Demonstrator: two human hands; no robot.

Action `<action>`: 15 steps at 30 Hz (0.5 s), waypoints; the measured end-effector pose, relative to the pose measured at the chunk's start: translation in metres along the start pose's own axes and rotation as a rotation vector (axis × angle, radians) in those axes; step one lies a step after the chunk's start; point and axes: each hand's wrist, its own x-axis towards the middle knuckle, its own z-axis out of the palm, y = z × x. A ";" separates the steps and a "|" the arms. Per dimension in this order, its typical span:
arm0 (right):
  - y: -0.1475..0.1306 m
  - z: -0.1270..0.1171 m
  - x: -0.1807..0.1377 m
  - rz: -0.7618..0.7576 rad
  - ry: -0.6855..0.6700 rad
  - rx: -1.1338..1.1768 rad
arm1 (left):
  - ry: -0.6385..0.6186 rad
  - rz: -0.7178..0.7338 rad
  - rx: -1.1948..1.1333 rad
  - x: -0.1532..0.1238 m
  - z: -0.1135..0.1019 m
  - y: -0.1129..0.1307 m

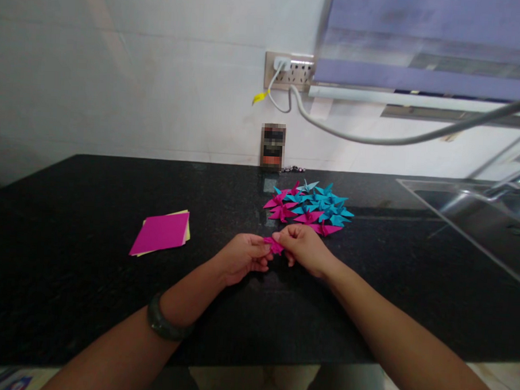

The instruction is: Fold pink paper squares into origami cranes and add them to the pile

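Observation:
Between my two hands is a small folded piece of magenta paper (pixel 274 245), partly covered by the fingers, so its exact shape is hard to make out. My left hand (pixel 245 256) pinches its left side between thumb and fingers. On the other side, my right hand (pixel 303 247) grips it with thumb and forefinger. Just beyond the hands lies a cluster of folded paper cranes (pixel 311 206), several blue and several magenta, with one pale blue at the back. A stack of square paper (pixel 161 234), magenta on top with yellow edges below, rests to the left.
The black countertop (pixel 87 291) runs up to a tiled wall. At the right is a steel sink (pixel 478 227) with a faucet (pixel 517 182). A blurred-out box (pixel 273 148) stands against the wall, below a socket panel (pixel 297 72) with a hanging grey cable (pixel 374 141).

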 end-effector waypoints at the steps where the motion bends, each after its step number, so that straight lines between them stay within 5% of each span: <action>1: 0.000 0.001 0.000 0.025 -0.029 0.076 | -0.011 -0.002 0.004 0.000 0.000 -0.001; 7: -0.003 -0.003 0.000 0.209 -0.190 0.405 | 0.003 0.012 -0.035 -0.001 0.001 0.001; 15: -0.003 -0.002 0.000 0.176 -0.058 0.333 | -0.019 0.026 -0.087 0.000 0.002 0.004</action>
